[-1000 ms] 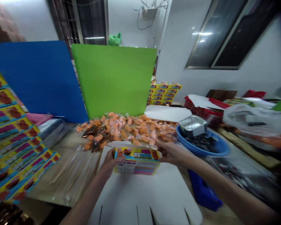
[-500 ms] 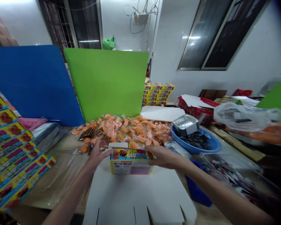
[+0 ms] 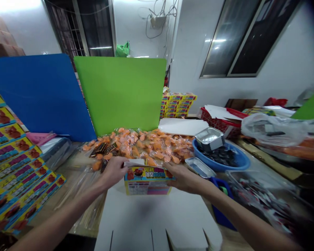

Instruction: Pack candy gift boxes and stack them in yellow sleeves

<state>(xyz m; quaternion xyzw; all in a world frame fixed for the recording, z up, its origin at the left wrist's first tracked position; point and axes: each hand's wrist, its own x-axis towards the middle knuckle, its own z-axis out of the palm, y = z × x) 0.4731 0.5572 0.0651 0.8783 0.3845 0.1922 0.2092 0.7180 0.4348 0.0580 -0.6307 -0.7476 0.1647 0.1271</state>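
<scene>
A small yellow and blue printed cardboard box point(image 3: 148, 179) stands upright on a stack of flat white card blanks point(image 3: 157, 216). Its top side has a white flap point(image 3: 135, 162) raised at the upper left. With fingers curled, my left hand point(image 3: 115, 171) pinches the box at its upper left corner. My right hand point(image 3: 181, 177) grips the right end, thumb at the front and fingers behind the top edge. What lies inside the box is hidden. Just beyond it spreads a pile of orange items in clear wrappers point(image 3: 157, 148), with dark packets point(image 3: 98, 150) at its left.
Printed boxes point(image 3: 18, 164) are stacked at left. Blue point(image 3: 39, 94) and green point(image 3: 122, 94) boards stand behind the pile. To the right are a blue basin point(image 3: 242, 162) with foil trays point(image 3: 210, 137), a clear bin of small packets point(image 3: 261, 198) and a red basket point(image 3: 217, 120).
My left hand has moved in to the box's upper left corner, and its spread fingers have closed there. My right hand keeps its place at the right end. The view has shifted slightly.
</scene>
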